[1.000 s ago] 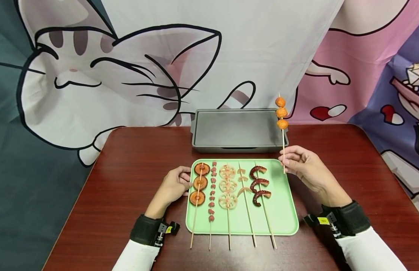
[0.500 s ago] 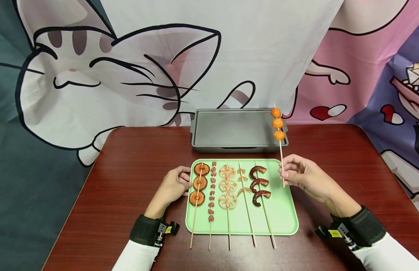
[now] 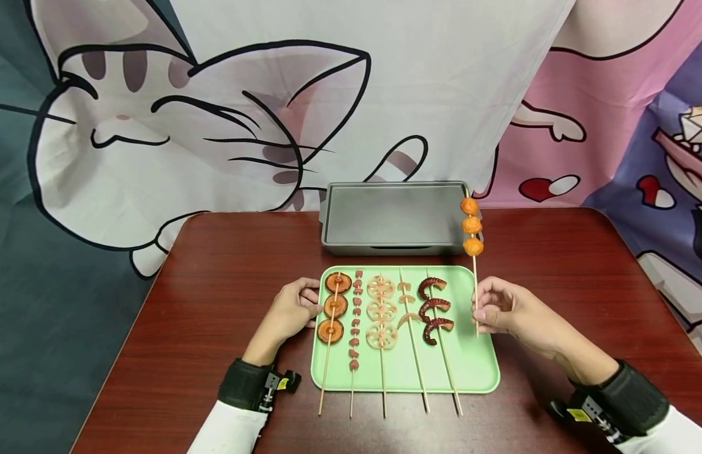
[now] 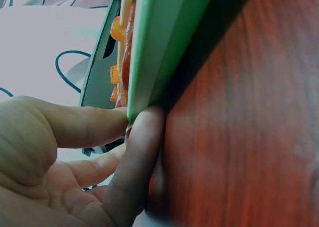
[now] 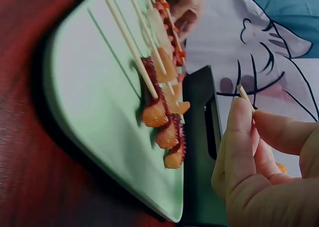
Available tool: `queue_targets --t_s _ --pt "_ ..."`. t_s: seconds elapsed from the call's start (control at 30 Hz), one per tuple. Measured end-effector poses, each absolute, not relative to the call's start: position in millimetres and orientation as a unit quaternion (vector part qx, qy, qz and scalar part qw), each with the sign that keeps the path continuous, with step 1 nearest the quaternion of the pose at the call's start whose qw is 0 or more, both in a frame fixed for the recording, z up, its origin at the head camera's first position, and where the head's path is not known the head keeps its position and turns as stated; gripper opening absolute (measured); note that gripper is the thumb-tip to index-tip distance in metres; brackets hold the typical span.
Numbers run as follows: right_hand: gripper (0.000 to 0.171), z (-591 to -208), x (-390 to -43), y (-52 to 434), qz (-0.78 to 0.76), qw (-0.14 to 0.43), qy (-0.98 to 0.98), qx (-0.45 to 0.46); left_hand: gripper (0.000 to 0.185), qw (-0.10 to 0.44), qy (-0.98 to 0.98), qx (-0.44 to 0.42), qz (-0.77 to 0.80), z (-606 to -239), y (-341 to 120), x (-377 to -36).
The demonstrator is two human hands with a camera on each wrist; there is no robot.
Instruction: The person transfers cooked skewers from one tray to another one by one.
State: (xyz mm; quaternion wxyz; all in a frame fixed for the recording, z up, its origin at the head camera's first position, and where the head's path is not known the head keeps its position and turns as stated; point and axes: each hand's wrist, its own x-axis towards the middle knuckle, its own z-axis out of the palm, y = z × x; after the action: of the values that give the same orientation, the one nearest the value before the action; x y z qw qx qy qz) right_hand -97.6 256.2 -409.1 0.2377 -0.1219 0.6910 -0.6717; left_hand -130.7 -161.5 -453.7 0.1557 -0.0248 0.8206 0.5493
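1. Now, from the head view, the right hand (image 3: 512, 311) is pinching the stick of the meatball skewer (image 3: 473, 252) between thumb and fingertips and holding it nearly upright. Compared with a second ago, hand and skewer are coming down and toward the person: the three orange balls were standing above the far rim of the grey pan (image 3: 397, 217), and now they are hanging level with its right front corner. The stick's lower end is now sitting just over the right edge of the green tray (image 3: 470, 366), beside the octopus skewer (image 3: 436, 312). My read: this skewer is being lowered toward the tray's free right strip rather than toward the pan. The left hand (image 3: 294, 309) is not shifting at all, fingers curled against the tray's left edge next to the mushroom skewer (image 3: 334, 307).

2. Next, the left wrist view: thumb and forefinger (image 4: 134, 157) are pinching the tray's rim (image 4: 164, 43) where it meets the red tabletop (image 4: 249, 127), so that hand looks to be steadying the tray.

3. Finally, the right wrist view: the fingertips (image 5: 239, 137) are pressing together round the bare end of the stick (image 5: 245, 95), clear above the tray (image 5: 84, 87); the balls are mostly hidden behind the hand here, with the octopus pieces (image 5: 164, 125) lying just beside.
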Motion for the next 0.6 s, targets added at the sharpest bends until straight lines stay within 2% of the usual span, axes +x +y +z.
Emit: queue_targets --t_s 0.23,0.4,0.6 --pt "0.012 -411.7 -85.8 260.7 -0.656 0.253 0.698 -0.138 0.047 0.155 0.819 -0.021 0.551 -453.5 -161.1 -130.6" --pt "0.02 -413.8 -78.6 262.7 -0.638 0.261 0.709 -0.148 0.047 0.154 0.82 -0.021 0.552 -454.3 -161.7 -130.8" --pt "0.019 -419.5 -67.5 263.0 -0.627 0.247 0.716 -0.181 0.048 0.155 0.821 -0.021 0.549 -454.9 -162.2 -130.5"
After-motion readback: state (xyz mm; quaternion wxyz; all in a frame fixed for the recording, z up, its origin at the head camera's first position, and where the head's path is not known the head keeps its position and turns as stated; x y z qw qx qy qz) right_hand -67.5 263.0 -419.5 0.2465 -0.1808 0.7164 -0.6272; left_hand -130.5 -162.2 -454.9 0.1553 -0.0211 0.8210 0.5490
